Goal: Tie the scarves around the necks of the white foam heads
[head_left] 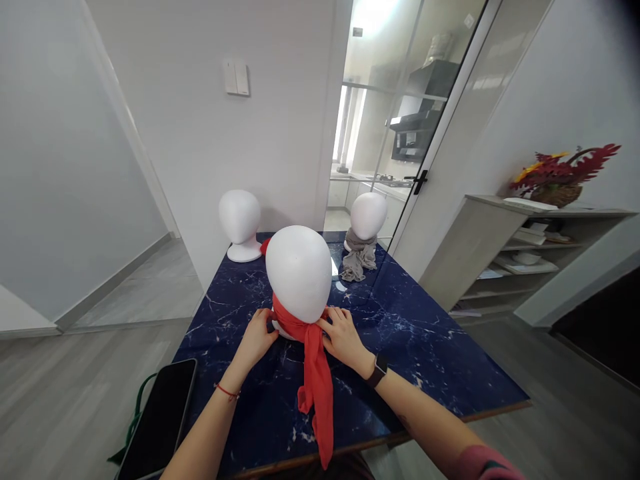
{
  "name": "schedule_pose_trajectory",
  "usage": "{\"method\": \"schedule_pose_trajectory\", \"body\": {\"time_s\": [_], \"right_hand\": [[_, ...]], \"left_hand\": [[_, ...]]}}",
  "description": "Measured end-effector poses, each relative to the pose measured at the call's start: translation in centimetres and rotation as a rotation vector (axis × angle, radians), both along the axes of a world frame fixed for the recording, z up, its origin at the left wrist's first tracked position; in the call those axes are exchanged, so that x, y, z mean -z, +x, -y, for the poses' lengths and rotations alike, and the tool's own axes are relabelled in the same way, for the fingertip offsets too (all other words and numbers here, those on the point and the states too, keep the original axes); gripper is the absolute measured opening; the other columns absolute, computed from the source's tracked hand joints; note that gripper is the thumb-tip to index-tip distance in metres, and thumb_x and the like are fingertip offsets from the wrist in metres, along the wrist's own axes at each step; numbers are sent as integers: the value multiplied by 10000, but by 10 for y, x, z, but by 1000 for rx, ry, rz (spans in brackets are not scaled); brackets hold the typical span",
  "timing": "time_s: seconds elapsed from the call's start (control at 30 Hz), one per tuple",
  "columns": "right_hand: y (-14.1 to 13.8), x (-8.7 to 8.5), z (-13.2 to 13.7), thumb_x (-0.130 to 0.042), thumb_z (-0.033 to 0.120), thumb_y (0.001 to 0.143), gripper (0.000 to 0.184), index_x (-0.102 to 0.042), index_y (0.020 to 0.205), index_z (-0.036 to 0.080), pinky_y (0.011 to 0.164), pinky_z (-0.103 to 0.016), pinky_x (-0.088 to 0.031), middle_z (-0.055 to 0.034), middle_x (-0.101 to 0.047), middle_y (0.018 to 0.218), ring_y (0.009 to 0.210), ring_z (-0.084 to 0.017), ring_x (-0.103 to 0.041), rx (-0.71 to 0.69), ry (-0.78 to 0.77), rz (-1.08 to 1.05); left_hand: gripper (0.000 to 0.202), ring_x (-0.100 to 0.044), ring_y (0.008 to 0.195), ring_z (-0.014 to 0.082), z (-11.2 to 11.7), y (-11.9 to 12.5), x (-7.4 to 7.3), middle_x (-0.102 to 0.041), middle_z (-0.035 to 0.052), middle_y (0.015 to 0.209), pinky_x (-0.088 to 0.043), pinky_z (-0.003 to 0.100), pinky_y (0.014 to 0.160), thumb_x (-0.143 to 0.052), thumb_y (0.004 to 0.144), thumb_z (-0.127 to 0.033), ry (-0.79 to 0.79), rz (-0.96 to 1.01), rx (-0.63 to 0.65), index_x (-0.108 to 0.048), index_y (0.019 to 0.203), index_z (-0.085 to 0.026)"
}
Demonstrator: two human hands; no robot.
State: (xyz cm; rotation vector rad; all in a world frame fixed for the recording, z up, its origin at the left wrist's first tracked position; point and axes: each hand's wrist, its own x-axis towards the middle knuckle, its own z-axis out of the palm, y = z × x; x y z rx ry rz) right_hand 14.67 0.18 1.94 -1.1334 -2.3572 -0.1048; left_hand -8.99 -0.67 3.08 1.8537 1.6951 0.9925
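A white foam mannequin head (299,270) stands on the dark blue marble-patterned table (425,347) right in front of me. A red scarf (315,373) is wrapped round its neck, its long tail hanging toward me over the table's near edge. My left hand (257,337) pinches the scarf at the left side of the neck. My right hand (343,337), with a black watch on the wrist, presses on the scarf at the right side, fingers curled against the cloth.
Two more white mannequin heads stand at the table's far end: a bare one (240,223) at the left, one with a grey scarf (359,257) at the right. A black phone (160,417) lies at my lower left. A shelf unit (505,257) stands to the right.
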Motion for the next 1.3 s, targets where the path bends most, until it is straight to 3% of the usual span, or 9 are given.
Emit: {"method": "schedule_pose_trajectory", "body": {"time_s": [0.13,0.33,0.5,0.7,0.8,0.93,1.07,1.2,1.3], "right_hand": [[-12,-1,1,-507,251,859,201,-633,1015,239,859,-408,-330,-109,-523,1096,1005,-248,-426,83,16,7],[-20,7,-4,-502,225,861,169,-634,968,225,816,-373,-367,-105,-511,1059,971,-238,-443,102,-8,-52],[-6,12,5,-538,139,800,393,-532,1190,186,882,-381,-393,-131,-481,1166,1083,-253,-439,19,7,-134],[6,15,19,-406,35,804,478,-537,1209,253,881,-388,-419,-101,-504,1151,1067,-223,-484,-30,-21,-161],[13,14,4,-350,44,814,479,-516,1218,241,885,-367,-442,-93,-523,1130,1025,-193,-526,4,-83,-424],[23,20,-46,-331,186,892,352,-502,1200,181,882,-372,-453,-109,-550,1125,977,-185,-553,197,-201,-717],[10,37,-75,-419,225,877,263,-590,1062,147,928,-442,-375,-149,-542,1160,1111,-254,-458,286,-282,-594],[-10,48,-68,-461,129,823,228,-623,979,166,910,-455,-335,-144,-526,1223,1129,-287,-405,237,-317,-598],[-17,48,-61,-456,92,791,229,-619,940,155,892,-433,-352,-138,-569,1152,1047,-271,-449,199,-359,-675]], "left_hand": [[234,-551,925,213,-2,1,8,-535,77,996,-493,332,744,-506,630,-111,19,56,7,-570,846,-174],[224,-558,914,214,-4,3,18,-550,69,958,-507,351,757,-508,633,-109,37,100,-15,-580,836,-171],[203,-563,895,211,-1,3,20,-549,70,933,-524,361,751,-482,646,-103,71,156,-111,-561,818,-179],[254,-575,947,223,-1,6,27,-564,81,965,-513,394,816,-460,661,-107,98,244,-170,-541,890,-182],[340,-572,1032,221,-4,4,29,-583,100,1084,-464,401,911,-460,687,-119,60,366,-243,-516,1017,-181],[412,-484,1217,225,-12,2,28,-500,133,1332,-393,375,999,-438,784,-238,-85,568,-331,-475,1190,-181],[436,-403,1293,270,-19,6,29,-492,144,1361,-326,416,1046,-440,768,-257,-144,542,-303,-547,1177,-149],[340,-531,1153,246,-19,12,34,-644,96,1160,-369,387,1005,-450,766,-268,-98,450,-117,-638,1035,-178],[337,-519,1134,258,-14,17,33,-619,128,1143,-350,423,1013,-424,813,-333,-47,333,-114,-640,1005,-160]]}}
